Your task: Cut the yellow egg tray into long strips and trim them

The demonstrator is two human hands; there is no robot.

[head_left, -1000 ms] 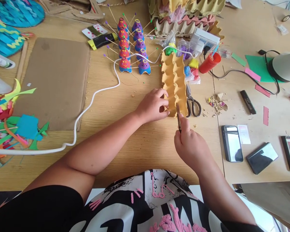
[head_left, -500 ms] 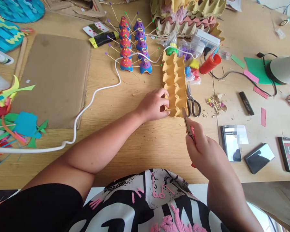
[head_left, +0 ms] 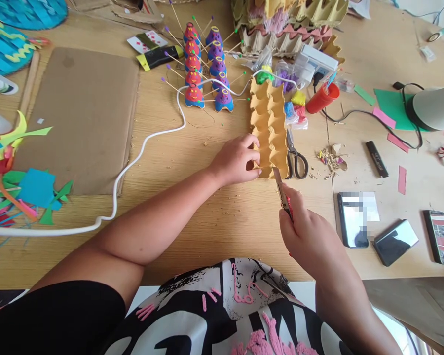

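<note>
A yellow egg carton strip (head_left: 269,116), two cups wide, lies lengthwise on the table in front of me. My left hand (head_left: 237,160) grips its near left edge, fingers curled over the rim. In my right hand (head_left: 305,222) is a red-handled utility knife (head_left: 283,195), its blade extended. The blade tip touches the near end of the strip, around the middle between the two rows. Black-handled scissors (head_left: 297,160) lie against the strip's right side, their blades partly beside it.
Red and purple painted egg-cup figures (head_left: 194,93) with pins stand beyond my left hand. A white cable (head_left: 144,148) crosses the table. Brown cardboard (head_left: 77,123) and paper scraps (head_left: 37,190) are at left. Phones (head_left: 353,219), a red cup (head_left: 322,97) and stacked egg trays (head_left: 288,39) lie right and back.
The knife in my right hand has moved left, from the strip's near right corner to about the middle of its near end. My left hand stays on the carton.
</note>
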